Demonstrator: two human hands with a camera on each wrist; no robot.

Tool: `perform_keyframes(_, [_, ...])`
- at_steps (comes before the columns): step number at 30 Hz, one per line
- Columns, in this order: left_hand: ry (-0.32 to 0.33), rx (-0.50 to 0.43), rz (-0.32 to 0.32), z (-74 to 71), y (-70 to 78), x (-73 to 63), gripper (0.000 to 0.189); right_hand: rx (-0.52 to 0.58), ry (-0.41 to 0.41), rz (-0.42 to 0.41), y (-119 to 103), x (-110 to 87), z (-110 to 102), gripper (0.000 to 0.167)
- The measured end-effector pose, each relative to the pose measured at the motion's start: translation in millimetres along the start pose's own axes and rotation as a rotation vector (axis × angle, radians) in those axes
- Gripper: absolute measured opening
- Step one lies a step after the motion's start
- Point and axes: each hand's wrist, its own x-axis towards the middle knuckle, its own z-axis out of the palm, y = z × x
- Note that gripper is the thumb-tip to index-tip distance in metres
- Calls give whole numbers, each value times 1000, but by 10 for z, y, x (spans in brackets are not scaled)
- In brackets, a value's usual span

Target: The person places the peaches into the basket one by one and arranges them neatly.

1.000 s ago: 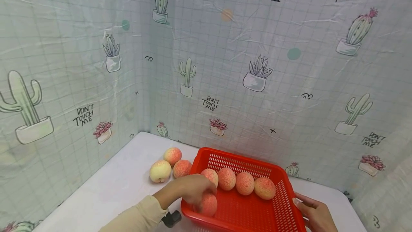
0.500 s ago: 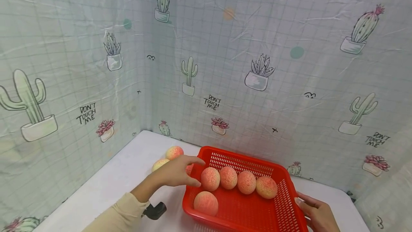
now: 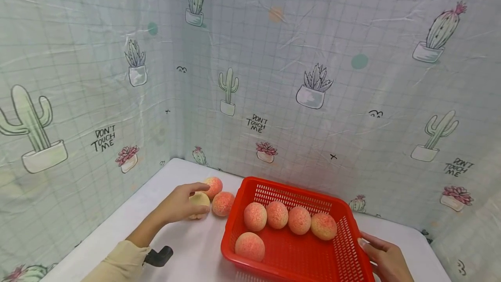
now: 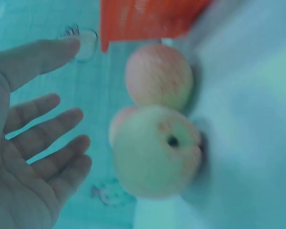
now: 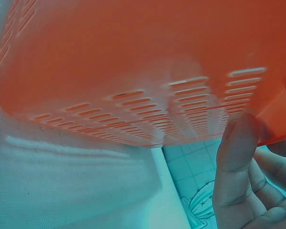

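Two stretches of cactus-print cloth [image 3: 250, 51] meet in a corner and fill most of the head view. Below them spreads the white table [image 3: 195, 247], its far edge close to the cloth. On it sits the red basket [image 3: 297, 258], slotted along its sides and tilted a little in the head view, its near edge cut off by the frame. A cream sleeve [image 3: 119, 262] reaches in at the lower left.

The right hand [image 3: 385, 258] grips the basket's right edge, thumb pressed against the rim and the other fingers partly hidden on the outer side. The left hand [image 3: 181, 203] is beside the basket with its fingers parted and its thumb spread well away from them.

Between that thumb and forefinger, in the head view, lies the pale peach [image 3: 201, 200]. In the left wrist view it lies just beyond the fingertips, with a gap showing, its dark stem hollow turned toward the camera. Two redder peaches [image 3: 223, 204] lie close by it, one behind and one nearer the basket wall.

Five peaches [image 3: 277, 215] are in the basket: four in a row along the far side, one alone in the near left corner. Smallest is a black piece [image 3: 158, 256] beneath the left wrist.
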Motion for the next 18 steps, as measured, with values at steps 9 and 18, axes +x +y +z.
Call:
perform_keyframes(9, [71,48,-92,3,-311,-42,69,30,1,7,-13,12,-14,78])
perform_keyframes(18, [116,36,-343,115,-369,101,83,25,4,2,-33,-35,-2,79])
